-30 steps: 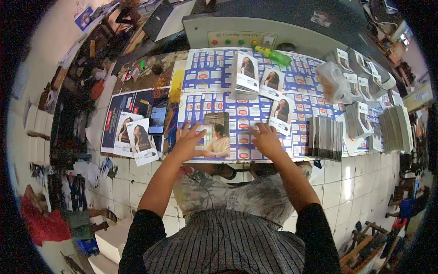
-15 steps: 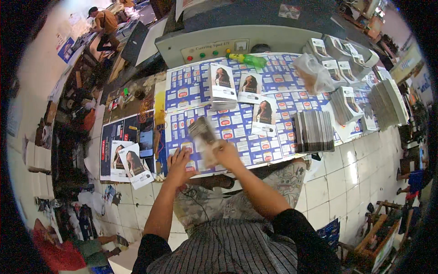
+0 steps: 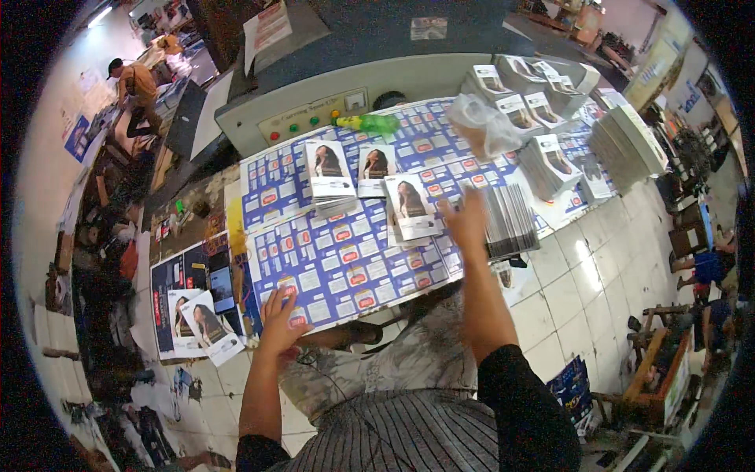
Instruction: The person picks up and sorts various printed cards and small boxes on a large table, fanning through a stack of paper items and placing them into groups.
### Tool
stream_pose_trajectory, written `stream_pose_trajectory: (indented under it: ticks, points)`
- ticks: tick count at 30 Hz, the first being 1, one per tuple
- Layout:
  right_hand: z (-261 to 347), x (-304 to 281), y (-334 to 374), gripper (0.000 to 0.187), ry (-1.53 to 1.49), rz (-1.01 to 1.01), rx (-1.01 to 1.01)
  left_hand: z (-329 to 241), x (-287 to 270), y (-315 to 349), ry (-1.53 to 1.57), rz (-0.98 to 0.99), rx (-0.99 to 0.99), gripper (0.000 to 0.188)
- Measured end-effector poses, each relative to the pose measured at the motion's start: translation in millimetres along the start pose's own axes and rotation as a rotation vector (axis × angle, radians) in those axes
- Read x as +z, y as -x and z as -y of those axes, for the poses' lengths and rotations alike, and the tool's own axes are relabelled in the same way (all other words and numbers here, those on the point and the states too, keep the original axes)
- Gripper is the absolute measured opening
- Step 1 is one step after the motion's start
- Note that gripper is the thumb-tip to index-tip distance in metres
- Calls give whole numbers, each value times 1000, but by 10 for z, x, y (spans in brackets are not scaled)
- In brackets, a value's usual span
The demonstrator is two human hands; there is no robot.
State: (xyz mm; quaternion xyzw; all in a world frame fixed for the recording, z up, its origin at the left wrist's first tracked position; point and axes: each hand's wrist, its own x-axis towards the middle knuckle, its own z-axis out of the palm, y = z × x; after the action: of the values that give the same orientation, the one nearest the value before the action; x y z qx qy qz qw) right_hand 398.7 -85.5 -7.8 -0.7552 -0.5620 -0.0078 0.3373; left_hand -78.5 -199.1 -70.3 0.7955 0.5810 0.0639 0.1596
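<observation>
I see a stack of printed cards with a portrait on top lying on the blue printed sheet, mid-table, just left of my right hand. That hand hovers open, fingers spread, holding nothing, beside a fanned dark stack. My left hand rests flat, fingers apart, on the sheet's near edge. Two more card stacks lie behind.
</observation>
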Motion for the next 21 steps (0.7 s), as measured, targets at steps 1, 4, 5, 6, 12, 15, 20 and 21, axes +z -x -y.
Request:
stream_pose_trajectory:
  ticks: [1,4,5,6,12,15,20,21]
  points:
    - [-190,-269,-49,73,-1,-133,91,-4,-18,6,3,-1,3,94]
    - [-1688,-629,-178,75,333,-92,425,-86,79,-194,-58,-70,116,91]
    - [-1904,-732,-177,74,198,234,632,4,87,-213,43,-87,161,88]
    - [-1773,-591,-86,71,176,280,502,182,144,-65,114,-128,85,86]
    - [-722,-668,614,47,-154,-86,-47,-361,-5,-265,304,-172,44,67]
    - [196,152,1120,45,-701,268,-59,-913,-11,-348,746,39,8,59]
    - [1386,-18,1751,54,-426,413,-767,-1203,-40,-205,1320,-32,-315,44]
    - [1444,-57,1685,57,-533,462,-611,-1161,-29,-151,1457,-133,-454,42]
